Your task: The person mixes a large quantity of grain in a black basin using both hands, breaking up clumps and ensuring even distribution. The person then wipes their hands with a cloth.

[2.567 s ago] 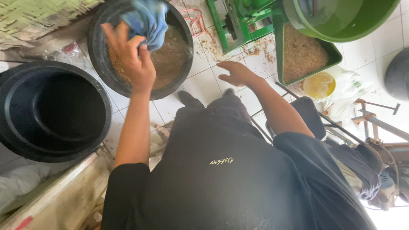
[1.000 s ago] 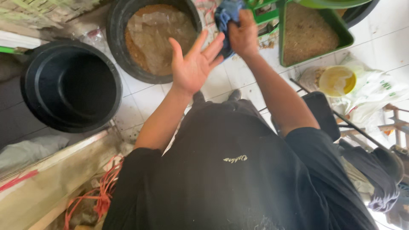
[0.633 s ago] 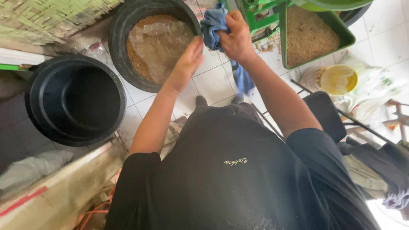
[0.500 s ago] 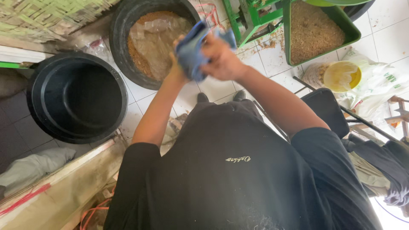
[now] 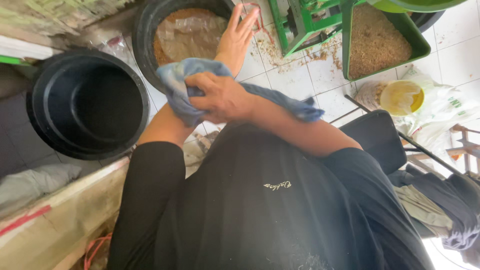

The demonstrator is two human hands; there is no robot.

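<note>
My right hand is closed on a blue cloth and presses it against my left forearm. One end of the cloth trails over my right forearm. My left hand is stretched out with fingers apart, holding nothing, above the rim of a black tub that holds brown grainy material under a sheet of clear plastic. A second, empty black tub stands to the left of it on the tiled floor.
A green tray full of brown husk sits under a green machine frame at the upper right. Beside it lie a yellow bowl on a white sack, a black seat, and dark clothes at the right.
My right hand has brought the blue cloth from beside the green frame down onto my left forearm. My left hand has stretched out over the filled tub.
</note>
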